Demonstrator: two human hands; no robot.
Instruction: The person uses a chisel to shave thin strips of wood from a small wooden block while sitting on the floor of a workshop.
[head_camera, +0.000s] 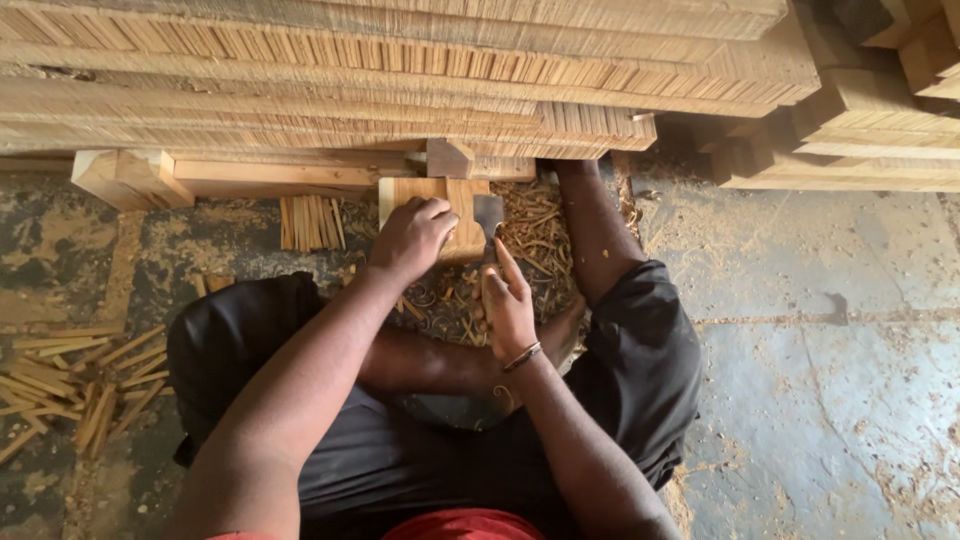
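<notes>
A pale, squared wood block (455, 215) stood on the floor (800, 400) against stacked planks (400, 70). The left hand (412, 238) lay over it, fingers curled round its near edge. Just beside, the right hand (508, 308) gripped a flat-bladed chisel (489, 222), seemingly touching the block. Curly shavings (540, 240) lay around; split sticks (75, 380) lay well apart.

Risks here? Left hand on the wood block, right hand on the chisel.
1. The left hand presses the small pale wooden block right beside the flat metal chisel blade; a slip may cut its fingers.
2. The right hand drives the chisel near a bare leg.
3. The block rests on loose curled wood shavings and may shift.
</notes>
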